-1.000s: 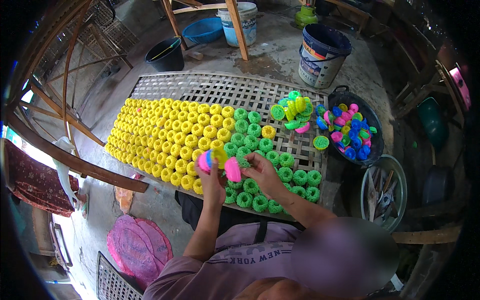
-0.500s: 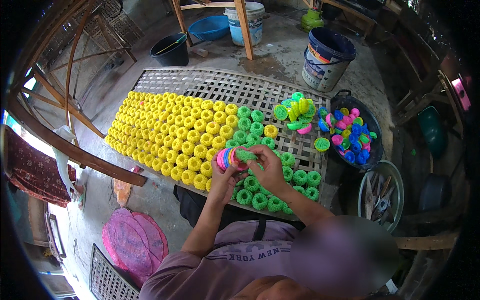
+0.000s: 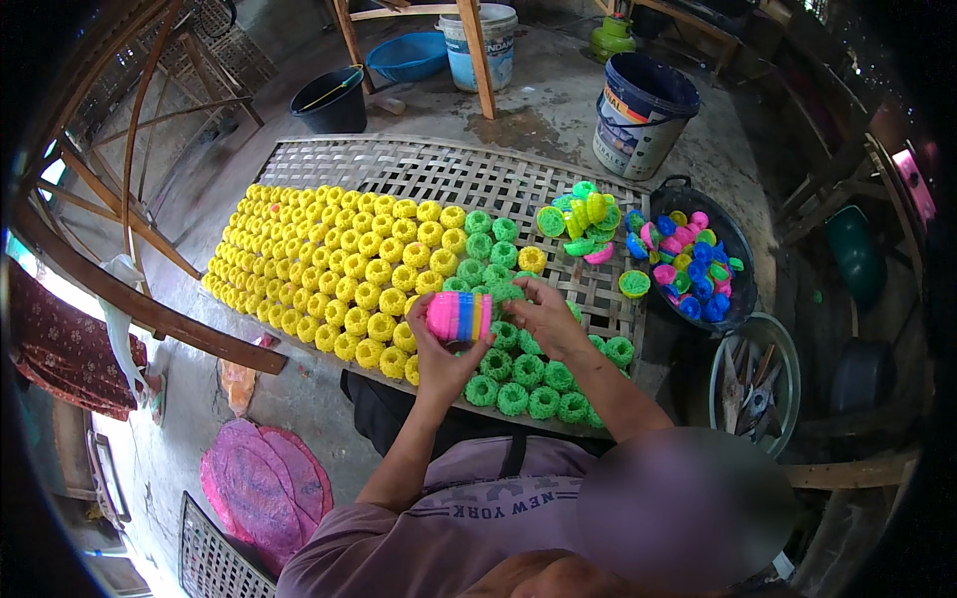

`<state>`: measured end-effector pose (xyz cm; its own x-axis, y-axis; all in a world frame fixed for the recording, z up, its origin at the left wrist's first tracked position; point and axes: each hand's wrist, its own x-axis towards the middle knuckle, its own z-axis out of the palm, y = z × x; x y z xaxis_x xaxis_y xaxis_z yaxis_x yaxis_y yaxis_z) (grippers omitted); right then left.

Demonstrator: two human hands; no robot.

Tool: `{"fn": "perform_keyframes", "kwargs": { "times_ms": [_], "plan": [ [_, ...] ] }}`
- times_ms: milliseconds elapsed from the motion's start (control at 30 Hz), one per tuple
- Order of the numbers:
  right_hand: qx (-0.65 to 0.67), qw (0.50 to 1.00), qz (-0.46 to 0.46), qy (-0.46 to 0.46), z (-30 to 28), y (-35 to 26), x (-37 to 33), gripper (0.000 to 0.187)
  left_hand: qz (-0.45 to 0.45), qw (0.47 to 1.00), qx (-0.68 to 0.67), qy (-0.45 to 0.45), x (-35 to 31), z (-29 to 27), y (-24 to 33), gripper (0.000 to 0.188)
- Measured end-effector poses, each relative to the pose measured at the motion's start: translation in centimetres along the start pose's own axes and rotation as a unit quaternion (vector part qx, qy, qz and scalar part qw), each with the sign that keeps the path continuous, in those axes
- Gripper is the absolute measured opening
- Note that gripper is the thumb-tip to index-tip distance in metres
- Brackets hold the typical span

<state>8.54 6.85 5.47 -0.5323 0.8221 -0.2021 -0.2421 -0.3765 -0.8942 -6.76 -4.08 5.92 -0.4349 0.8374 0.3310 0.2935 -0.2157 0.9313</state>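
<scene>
A stack of nested plastic cups in pink, blue and yellow lies sideways in my left hand, its fingers wrapped round it. Just to the right, my right hand is over the green noodle nests, fingers curved and apart. Its fingertips are close to a green nest; whether they touch it is hard to see. Green ring-shaped nests lie under and around both hands on a woven bamboo rack. Rows of yellow nests fill the rack's left side.
Loose cups, some with green inside, lie on the rack's right. Beside it stand a black basin of colourful cups and a clear tub of tools. Buckets stand beyond the rack; a wooden frame curves along the left.
My right hand has drawn away from the mouth of the cup stack, where it held a green nest. The left hand has turned the stack so its side now shows.
</scene>
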Motion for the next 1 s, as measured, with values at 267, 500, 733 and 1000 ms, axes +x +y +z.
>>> {"fn": "perform_keyframes", "kwargs": {
  "times_ms": [267, 500, 733, 1000],
  "plan": [
    [-0.344, 0.924, -0.144, 0.087, -9.1, -3.9, 3.3, 0.034, 0.107, 0.982, 0.093, 0.127, 2.3, -3.3, -0.6, 0.093],
    [-0.471, 0.866, -0.100, 0.131, -14.1, 0.2, 6.6, 0.038, 0.040, 0.989, 0.040, 0.134, 2.1, -3.9, 0.0, 0.094],
    [-0.465, 0.880, -0.041, 0.090, -14.2, 1.3, 7.4, 0.032, 0.005, 0.993, -0.004, 0.117, 2.3, -3.9, 0.0, 0.094],
    [-0.678, 0.721, -0.109, 0.090, -12.6, 0.0, 6.6, 0.026, 0.027, 0.991, -0.005, 0.132, 2.6, -3.3, -0.6, 0.095]
  ]
}}
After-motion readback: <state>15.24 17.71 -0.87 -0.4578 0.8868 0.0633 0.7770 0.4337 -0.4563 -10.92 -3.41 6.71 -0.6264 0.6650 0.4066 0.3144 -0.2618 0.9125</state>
